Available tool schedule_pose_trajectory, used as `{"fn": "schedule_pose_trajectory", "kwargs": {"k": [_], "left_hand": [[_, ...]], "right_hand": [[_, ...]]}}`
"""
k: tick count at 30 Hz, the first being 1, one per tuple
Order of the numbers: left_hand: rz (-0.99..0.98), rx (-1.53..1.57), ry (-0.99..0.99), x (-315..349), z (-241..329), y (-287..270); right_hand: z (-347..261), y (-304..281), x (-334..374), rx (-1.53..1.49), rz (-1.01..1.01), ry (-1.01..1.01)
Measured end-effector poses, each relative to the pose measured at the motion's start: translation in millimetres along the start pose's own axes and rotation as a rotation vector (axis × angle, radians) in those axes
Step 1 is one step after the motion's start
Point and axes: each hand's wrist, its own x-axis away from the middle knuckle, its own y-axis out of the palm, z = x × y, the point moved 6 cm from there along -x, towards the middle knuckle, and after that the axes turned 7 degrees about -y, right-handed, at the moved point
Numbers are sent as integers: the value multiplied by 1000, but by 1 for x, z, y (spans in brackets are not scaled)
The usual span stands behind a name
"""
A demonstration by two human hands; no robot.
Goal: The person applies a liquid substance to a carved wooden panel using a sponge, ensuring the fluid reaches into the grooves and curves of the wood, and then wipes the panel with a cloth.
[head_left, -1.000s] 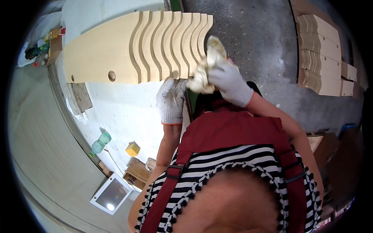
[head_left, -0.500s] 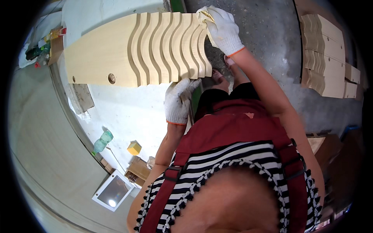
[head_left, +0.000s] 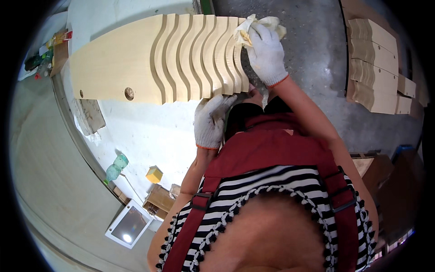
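Observation:
A row of overlapping pale wooden boards (head_left: 118, 59) with wavy ends lies across the white table, their ends stepped like a fan toward the right. My right hand (head_left: 267, 54), in a white knitted glove, is closed on a crumpled cream cloth (head_left: 277, 28) at the right end of the boards. The cloth touches the far corner of the last board. My left hand (head_left: 210, 120), gloved too, grips the near edge of the boards close to their right end. Some of its fingers are hidden beneath the wood.
Under the boards is a white tabletop (head_left: 140, 136) with a green edge. On it are a green plastic bottle (head_left: 117, 167), a yellow block (head_left: 154, 174), a small cardboard box (head_left: 158, 201) and a white-framed screen (head_left: 130, 224). More wavy boards (head_left: 383, 68) lie stacked at the right.
My right hand has moved a little nearer to me, and the cloth now spreads out past its fingers. The left hand stays at the near edge of the boards.

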Motion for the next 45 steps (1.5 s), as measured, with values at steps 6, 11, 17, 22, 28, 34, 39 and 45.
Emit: {"fn": "schedule_pose_trajectory", "kwargs": {"k": [6,11,17,22,28,34,39,45], "left_hand": [[-12,162,4,2,-10,1],[-24,187,-26,3,-21,-3],[-15,91,-65,5,-19,-1],[6,312,-77,4,-24,10],[85,977,-561,-19,-49,28],[77,818,-483,-20,-49,25],[120,786,-591,-21,-51,22],[137,873,-503,-23,-59,20]], "right_hand": [[-21,-5,15,30,-121,-126],[-40,-15,35,-147,-110,-232],[-41,-41,81,-301,-315,-258],[32,-52,106,-491,-447,178],[36,-29,-20,-484,63,19],[-18,8,23,-278,188,-28],[-25,-17,65,-488,-64,-70],[21,-28,128,-953,-449,185]]}}
